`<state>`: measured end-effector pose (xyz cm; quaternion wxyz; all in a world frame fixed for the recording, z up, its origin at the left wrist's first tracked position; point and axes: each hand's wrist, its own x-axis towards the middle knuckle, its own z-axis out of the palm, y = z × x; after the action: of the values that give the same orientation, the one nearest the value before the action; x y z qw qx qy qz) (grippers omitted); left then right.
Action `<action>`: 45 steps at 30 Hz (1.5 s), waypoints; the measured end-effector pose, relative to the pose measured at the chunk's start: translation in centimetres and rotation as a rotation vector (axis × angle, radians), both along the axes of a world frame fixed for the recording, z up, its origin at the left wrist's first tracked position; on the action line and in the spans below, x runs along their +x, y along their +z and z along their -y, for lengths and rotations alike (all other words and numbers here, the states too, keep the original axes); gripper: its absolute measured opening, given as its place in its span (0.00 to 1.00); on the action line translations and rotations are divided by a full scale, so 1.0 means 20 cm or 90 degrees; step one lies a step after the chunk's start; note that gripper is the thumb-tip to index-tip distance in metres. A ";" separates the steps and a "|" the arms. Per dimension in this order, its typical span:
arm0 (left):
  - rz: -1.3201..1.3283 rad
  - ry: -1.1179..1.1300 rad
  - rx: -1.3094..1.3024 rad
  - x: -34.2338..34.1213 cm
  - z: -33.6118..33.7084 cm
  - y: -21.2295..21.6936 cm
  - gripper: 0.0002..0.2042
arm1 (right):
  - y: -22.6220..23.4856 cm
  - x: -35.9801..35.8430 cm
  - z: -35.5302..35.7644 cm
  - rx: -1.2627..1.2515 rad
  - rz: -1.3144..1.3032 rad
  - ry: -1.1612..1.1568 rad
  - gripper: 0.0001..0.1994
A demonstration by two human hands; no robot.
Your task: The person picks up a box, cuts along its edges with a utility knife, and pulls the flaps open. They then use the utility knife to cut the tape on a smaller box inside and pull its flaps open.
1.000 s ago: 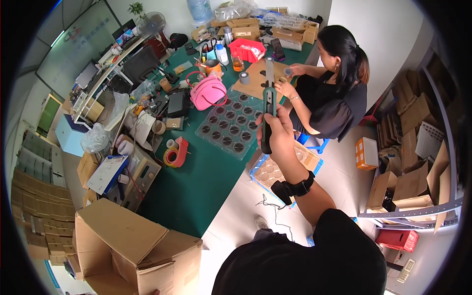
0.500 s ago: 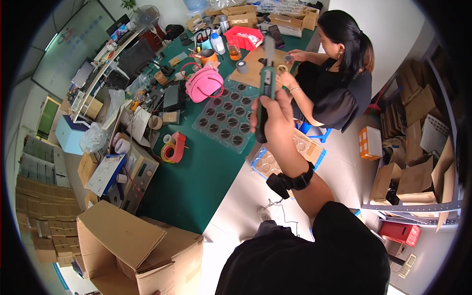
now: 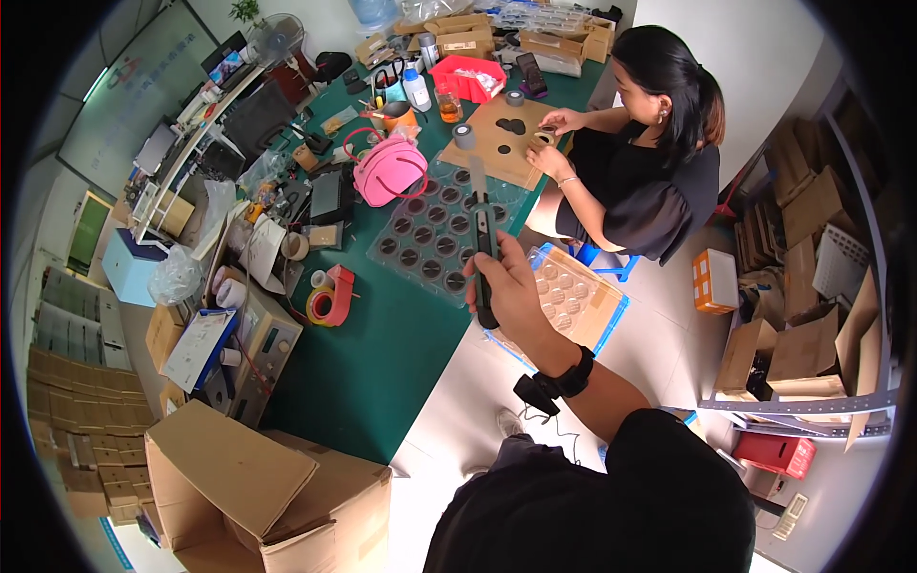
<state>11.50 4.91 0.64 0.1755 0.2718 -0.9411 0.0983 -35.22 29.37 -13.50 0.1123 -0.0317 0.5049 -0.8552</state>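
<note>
Knife: a black-handled utility knife (image 3: 483, 256), blade up, raised above the green table's (image 3: 368, 358) near edge.
My right hand (image 3: 511, 291): grip wrapped tight round the knife handle, black wristband below.
My left hand: I cannot see it.
Beneath: a clear blister tray (image 3: 435, 234) of dark round parts.
Beyond: a seated person's hands (image 3: 554, 143) on a cardboard sheet (image 3: 501, 148).
</note>
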 end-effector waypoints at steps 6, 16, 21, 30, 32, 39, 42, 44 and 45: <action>-0.033 0.212 0.088 0.03 -0.21 0.15 0.28 | 0.17 0.10 0.06 -0.052 -0.149 -0.002 0.20; 0.052 0.116 0.272 0.38 0.27 -0.15 0.15 | 0.25 0.15 -0.09 0.061 -0.183 -0.020 0.20; 0.118 0.206 0.506 0.36 0.30 -0.07 0.22 | 0.44 0.25 0.01 0.093 -0.414 -0.010 0.21; 0.138 0.181 0.737 -0.11 0.10 0.27 0.26 | 0.15 0.02 0.11 0.308 -0.265 0.006 0.23; 0.156 0.225 0.789 -0.17 0.10 0.27 0.27 | -0.02 -0.10 0.05 0.341 -0.199 -0.028 0.24; 0.033 0.217 0.611 -0.41 0.18 0.17 0.26 | -0.58 -0.62 0.02 0.397 -0.113 0.006 0.23; -0.037 0.347 0.606 -0.44 0.33 0.07 0.26 | -0.70 -0.85 -0.05 0.403 -0.040 0.032 0.19; 0.050 0.483 0.624 -0.13 0.51 -0.03 0.25 | -0.74 -0.99 -0.11 0.381 0.058 0.082 0.16; 0.125 0.624 0.636 -0.06 0.55 -0.01 0.24 | -0.80 -1.07 -0.15 0.375 0.078 0.084 0.16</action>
<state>10.35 -6.02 0.46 -0.1201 0.7023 -0.6543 -0.2536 -56.55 32.39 -29.45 0.2020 0.0209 0.7205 -0.6630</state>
